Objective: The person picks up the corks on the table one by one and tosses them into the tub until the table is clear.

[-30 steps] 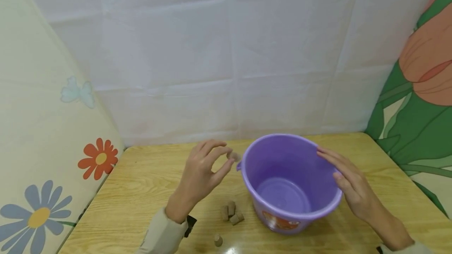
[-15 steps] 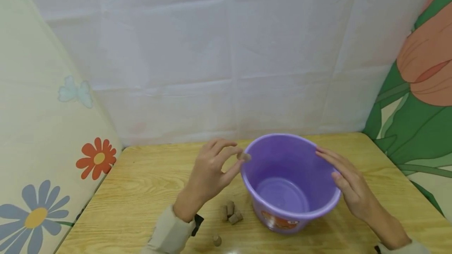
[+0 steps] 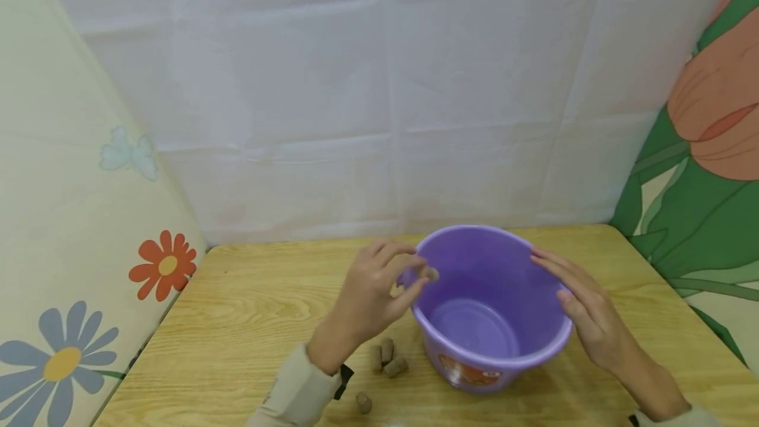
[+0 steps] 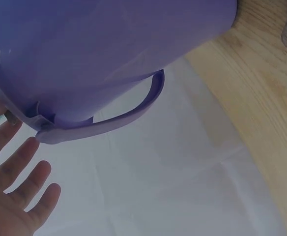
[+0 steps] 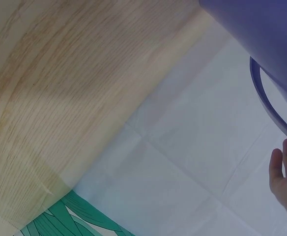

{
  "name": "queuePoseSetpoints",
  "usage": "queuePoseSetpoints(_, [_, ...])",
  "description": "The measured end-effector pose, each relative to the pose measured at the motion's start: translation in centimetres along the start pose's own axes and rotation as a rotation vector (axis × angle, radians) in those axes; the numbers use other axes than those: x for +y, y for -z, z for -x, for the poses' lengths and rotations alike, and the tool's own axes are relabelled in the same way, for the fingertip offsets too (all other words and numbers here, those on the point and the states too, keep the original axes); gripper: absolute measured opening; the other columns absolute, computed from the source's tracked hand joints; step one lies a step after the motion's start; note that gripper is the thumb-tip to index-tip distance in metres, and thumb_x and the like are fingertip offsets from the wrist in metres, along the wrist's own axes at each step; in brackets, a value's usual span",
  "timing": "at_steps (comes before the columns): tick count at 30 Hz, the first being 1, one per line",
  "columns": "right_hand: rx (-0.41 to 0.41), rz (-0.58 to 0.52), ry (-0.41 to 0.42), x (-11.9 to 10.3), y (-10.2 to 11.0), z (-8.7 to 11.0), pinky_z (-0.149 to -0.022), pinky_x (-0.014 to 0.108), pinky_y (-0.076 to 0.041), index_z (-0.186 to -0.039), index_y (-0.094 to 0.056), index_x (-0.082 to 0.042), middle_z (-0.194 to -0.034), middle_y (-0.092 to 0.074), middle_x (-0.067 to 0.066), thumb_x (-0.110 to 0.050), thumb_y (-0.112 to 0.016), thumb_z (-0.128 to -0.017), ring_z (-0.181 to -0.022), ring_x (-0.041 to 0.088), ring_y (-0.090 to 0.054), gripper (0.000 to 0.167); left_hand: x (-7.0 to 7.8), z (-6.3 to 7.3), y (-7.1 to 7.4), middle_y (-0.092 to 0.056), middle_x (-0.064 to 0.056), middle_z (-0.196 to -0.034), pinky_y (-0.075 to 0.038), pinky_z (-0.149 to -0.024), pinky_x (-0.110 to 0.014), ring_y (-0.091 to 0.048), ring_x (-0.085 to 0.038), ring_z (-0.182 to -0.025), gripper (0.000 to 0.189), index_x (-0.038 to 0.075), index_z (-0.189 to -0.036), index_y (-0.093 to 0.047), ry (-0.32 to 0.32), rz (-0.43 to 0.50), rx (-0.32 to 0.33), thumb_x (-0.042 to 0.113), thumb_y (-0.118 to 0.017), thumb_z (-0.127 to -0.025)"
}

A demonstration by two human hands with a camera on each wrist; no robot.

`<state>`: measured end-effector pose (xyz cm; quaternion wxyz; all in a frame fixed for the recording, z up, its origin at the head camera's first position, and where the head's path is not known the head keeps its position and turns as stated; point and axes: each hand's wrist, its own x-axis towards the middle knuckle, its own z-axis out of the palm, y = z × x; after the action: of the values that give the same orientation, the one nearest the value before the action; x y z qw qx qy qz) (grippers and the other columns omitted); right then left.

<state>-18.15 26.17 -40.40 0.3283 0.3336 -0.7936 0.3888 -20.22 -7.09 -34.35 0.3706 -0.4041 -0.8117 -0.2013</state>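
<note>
My left hand [image 3: 373, 288] pinches a small brown cork [image 3: 432, 274] between thumb and fingertips, over the left rim of a purple bucket [image 3: 468, 374]. In the left wrist view the cork [image 4: 11, 118] shows as a dark bit at the fingertips, right by the rim. My right hand [image 3: 599, 328] rests with fairly straight fingers against the bucket's right rim. The bucket stands upright, a red label low on its front, with no objects visible on its floor. Its purple handle [image 4: 119, 120] hangs down around the far side.
Several more corks [image 3: 388, 356] lie in a cluster on the wooden table [image 3: 255, 321] left of the bucket. A single cork [image 3: 364, 403] is nearer the front. A white cloth [image 3: 284, 97] hangs behind, with flower-patterned panels at both sides.
My left hand has moved right with the cork, from beside the bucket to over its left rim. The right hand and the bucket have stayed in place.
</note>
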Motion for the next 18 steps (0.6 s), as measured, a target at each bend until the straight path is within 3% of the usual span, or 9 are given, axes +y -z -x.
queuePoseSetpoints(6, [-0.018,-0.004,-0.006,-0.15,0.03,0.01,-0.117,0.015,-0.027,-0.135,-0.054,0.007,-0.149,-0.049,0.016,0.009,-0.036,-0.092,-0.143,0.012,-0.04,0.047,0.27,0.04,-0.37,-0.072,-0.003,-0.106,-0.053,-0.095,-0.034,-0.064,-0.018,-0.102,0.022,0.013,-0.101,-0.073,-0.019,-0.008,-0.02,0.025,-0.078,-0.083])
queuePoseSetpoints(18, [0.001,-0.018,0.009,-0.03,-0.03,0.01,-0.118,0.016,-0.028,-0.134,-0.055,0.009,-0.147,-0.051,0.018,0.008,-0.036,-0.092,-0.142,0.013,-0.041,0.046,0.66,0.0,-0.81,-0.072,-0.001,-0.107,-0.051,-0.1,-0.033,-0.063,-0.016,-0.106,0.023,0.014,-0.105,-0.072,-0.001,0.027,-0.073,0.026,-0.076,-0.085])
